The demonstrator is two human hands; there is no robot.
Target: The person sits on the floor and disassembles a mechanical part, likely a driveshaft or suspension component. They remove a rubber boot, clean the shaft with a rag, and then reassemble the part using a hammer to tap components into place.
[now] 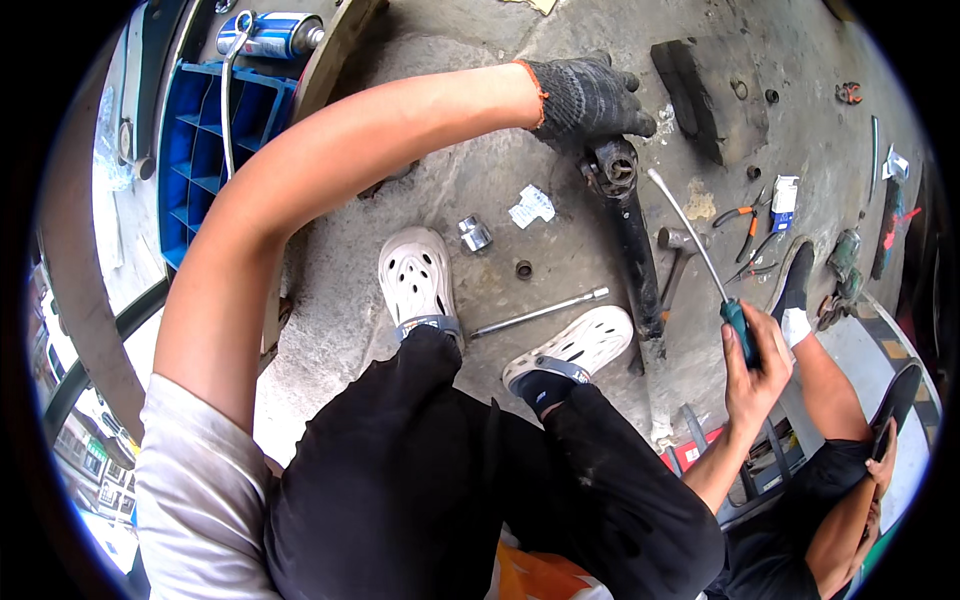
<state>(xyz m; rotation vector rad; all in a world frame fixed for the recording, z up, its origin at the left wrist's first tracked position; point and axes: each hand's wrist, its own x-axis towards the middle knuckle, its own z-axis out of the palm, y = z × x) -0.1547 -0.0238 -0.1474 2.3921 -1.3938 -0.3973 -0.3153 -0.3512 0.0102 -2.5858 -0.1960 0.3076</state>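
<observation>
My left hand (pixel 592 100), in a dark grey knitted glove with an orange cuff, is closed over the far end of a black drive shaft (pixel 630 240). The shaft slants across the concrete, with a greasy universal joint (pixel 612 165) at that end. Bare, my right hand (pixel 757 372) grips the green handle of a screwdriver (pixel 712 255). Its long shank points up and left, and the tip is beside the joint, apart from it. A hammer (pixel 680 262) lies just right of the shaft. The glove hides part of the joint.
A ratchet handle (pixel 540 312), a chrome socket (pixel 475 234) and a small ring (pixel 523 269) lie near my shoes. A dark block (pixel 715 100) is beyond; pliers (pixel 745 225) and a small box (pixel 784 203) lie right. Another person (pixel 835 400) sits close at right. A blue tray (pixel 215 140) stands left.
</observation>
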